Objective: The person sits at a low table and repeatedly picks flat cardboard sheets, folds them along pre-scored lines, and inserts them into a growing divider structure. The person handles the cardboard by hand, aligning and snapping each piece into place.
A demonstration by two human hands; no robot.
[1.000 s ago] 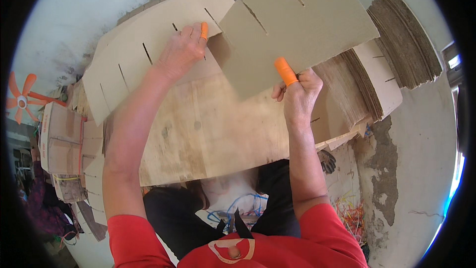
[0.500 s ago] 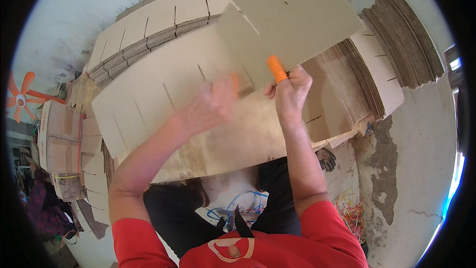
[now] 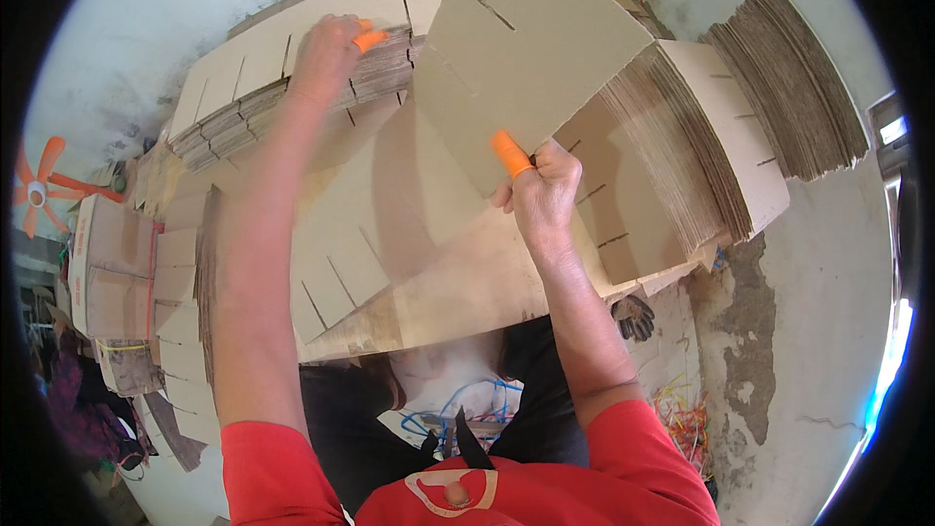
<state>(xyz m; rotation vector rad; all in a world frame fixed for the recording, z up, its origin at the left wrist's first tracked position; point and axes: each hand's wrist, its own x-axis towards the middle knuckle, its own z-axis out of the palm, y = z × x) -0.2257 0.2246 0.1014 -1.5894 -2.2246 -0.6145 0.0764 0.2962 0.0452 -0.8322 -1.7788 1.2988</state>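
Note:
My right hand (image 3: pixel 545 185) is closed on the lower corner of a slotted cardboard sheet (image 3: pixel 531 49), which stands tilted up over the table. An orange finger cover sits on its raised thumb. Below it, a second slotted cardboard sheet (image 3: pixel 336 273) slants across the wooden table (image 3: pixel 458 292), its upper end behind the raised sheet; whether the two are joined is hidden. At the back left my left hand (image 3: pixel 333 44) reaches over a stack of slotted cardboard sheets (image 3: pixel 234 78). Two orange-covered fingertips stretch out at the stack's front edge.
More cardboard stacks stand on the right (image 3: pixel 682 146) and far right (image 3: pixel 794 88). Left of the table are a cardboard box (image 3: pixel 112 263) and an orange fan (image 3: pixel 39 190). A dark glove (image 3: pixel 635 317) lies beyond the table's right edge; coloured straps (image 3: pixel 682 419) lie lower.
My left hand has gone from the middle to the back left stack. My right hand has shifted slightly left with the raised sheet. The lower sheet has swung round to a steeper slant.

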